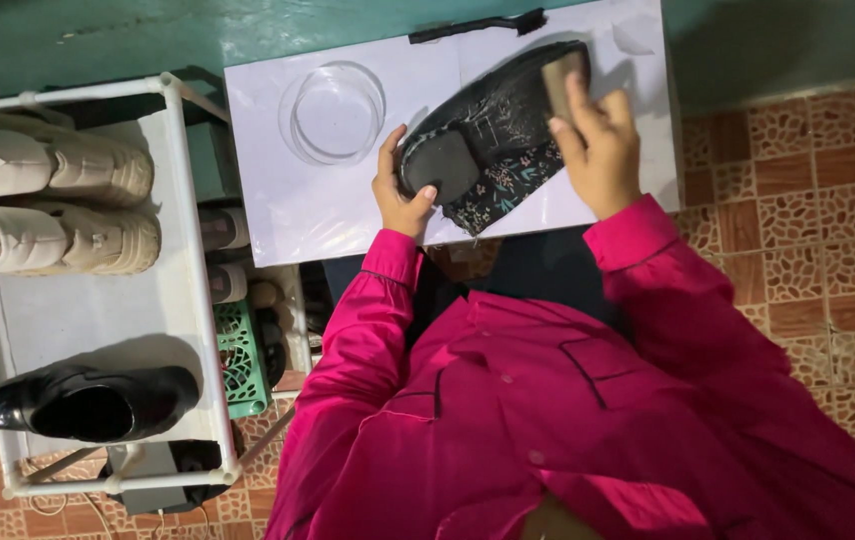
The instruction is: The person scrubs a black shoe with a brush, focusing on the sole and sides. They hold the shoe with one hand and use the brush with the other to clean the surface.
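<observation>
A white shoe rack (183,200) stands at the left with two beige shoes (48,195) and one black shoe (88,402) on top. Beside it a white board (318,215) carries a clear round dish (333,112) and a slim black brush (478,24) at its far edge. A black shoe with a floral side (493,135) lies sole-up on the board. The left hand (403,190) clasps its heel; the right hand (598,145) presses a tan sponge block (560,78) on the sole near the toe.

The left edge cuts off 2 beige shoes (43,200); the right hand (598,140) hides part of the wooden block (560,75).
</observation>
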